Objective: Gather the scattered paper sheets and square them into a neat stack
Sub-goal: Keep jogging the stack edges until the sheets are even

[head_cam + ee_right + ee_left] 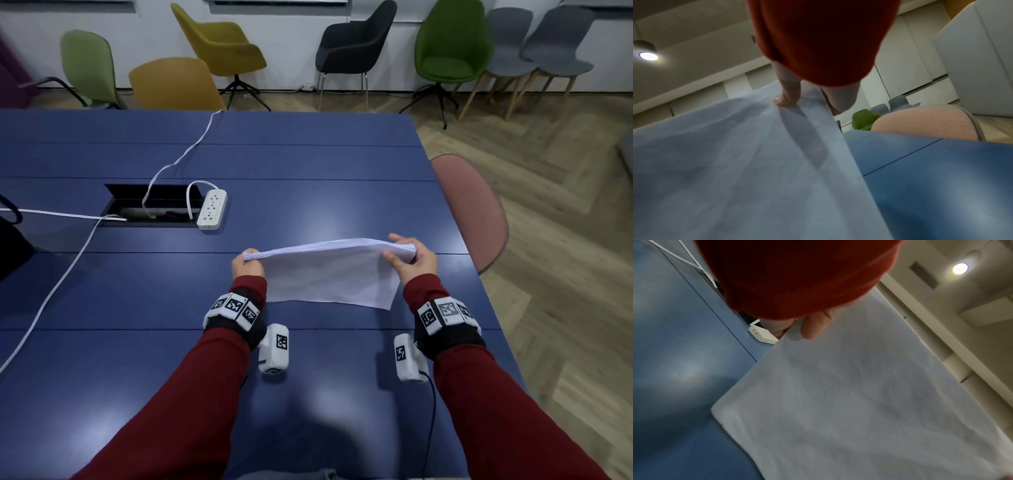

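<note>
A stack of white paper sheets stands on its long lower edge on the blue table, leaning toward me, its top edge bowed upward. My left hand grips the stack's upper left corner. My right hand grips the upper right corner, thumb on the near face. In the left wrist view the paper stack fills the frame, with the left hand's thumb on it. In the right wrist view the paper stack shows with the right hand's thumb pressed on its face.
A white power strip lies beside an open cable hatch, with white cables trailing left. A pink chair stands at the table's right edge. Several chairs line the far wall.
</note>
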The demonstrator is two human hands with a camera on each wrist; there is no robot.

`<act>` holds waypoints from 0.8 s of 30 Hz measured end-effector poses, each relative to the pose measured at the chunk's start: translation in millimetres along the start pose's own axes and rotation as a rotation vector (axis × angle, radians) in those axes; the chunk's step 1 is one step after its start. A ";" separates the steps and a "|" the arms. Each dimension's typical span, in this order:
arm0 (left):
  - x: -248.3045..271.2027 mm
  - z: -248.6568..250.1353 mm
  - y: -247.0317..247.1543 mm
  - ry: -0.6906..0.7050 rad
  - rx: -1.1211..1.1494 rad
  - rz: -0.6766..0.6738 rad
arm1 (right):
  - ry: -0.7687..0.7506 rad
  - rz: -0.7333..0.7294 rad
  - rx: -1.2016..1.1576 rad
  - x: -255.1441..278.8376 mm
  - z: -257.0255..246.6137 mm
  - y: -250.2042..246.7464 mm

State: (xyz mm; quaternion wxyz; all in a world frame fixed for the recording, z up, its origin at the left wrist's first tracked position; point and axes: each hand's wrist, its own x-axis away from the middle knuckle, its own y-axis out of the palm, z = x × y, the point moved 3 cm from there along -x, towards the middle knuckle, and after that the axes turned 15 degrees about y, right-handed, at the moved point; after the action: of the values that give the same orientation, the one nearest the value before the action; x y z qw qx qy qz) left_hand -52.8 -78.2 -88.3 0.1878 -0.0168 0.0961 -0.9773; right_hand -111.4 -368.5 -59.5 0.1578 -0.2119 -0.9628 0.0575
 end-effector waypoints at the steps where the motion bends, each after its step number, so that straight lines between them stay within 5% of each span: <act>1: 0.8 3.1 2.9 0.019 0.030 0.004 | -0.028 0.032 -0.031 -0.6 -4.5 -1.3; 9: 5.0 -1.6 6.6 -0.104 0.121 0.086 | -0.033 0.097 0.183 1.8 9.3 -11.9; 13: 6.7 29.3 14.4 0.003 0.162 0.129 | -0.130 0.231 0.663 0.0 -15.7 -19.8; 16: 10.1 62.1 25.1 0.151 0.073 0.010 | -0.156 0.103 1.013 4.4 -40.7 -9.1; 18: 16.0 84.2 36.4 0.250 -0.010 -0.134 | -0.167 -0.031 1.042 14.3 -51.8 8.4; 21: 26.1 114.2 46.2 0.388 -0.219 -0.334 | -0.223 -0.046 0.924 20.4 -58.9 25.7; 24: 12.8 111.3 22.2 0.446 -0.289 -0.324 | -0.144 -0.057 0.616 14.8 -50.9 20.1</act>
State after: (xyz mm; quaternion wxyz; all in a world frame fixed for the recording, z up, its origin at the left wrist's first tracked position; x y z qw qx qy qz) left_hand -49.0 -123.4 16.6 -0.0006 0.1565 0.2690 -0.9504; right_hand -99.6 -341.8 -11.0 0.1475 -0.1226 -0.9143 0.3566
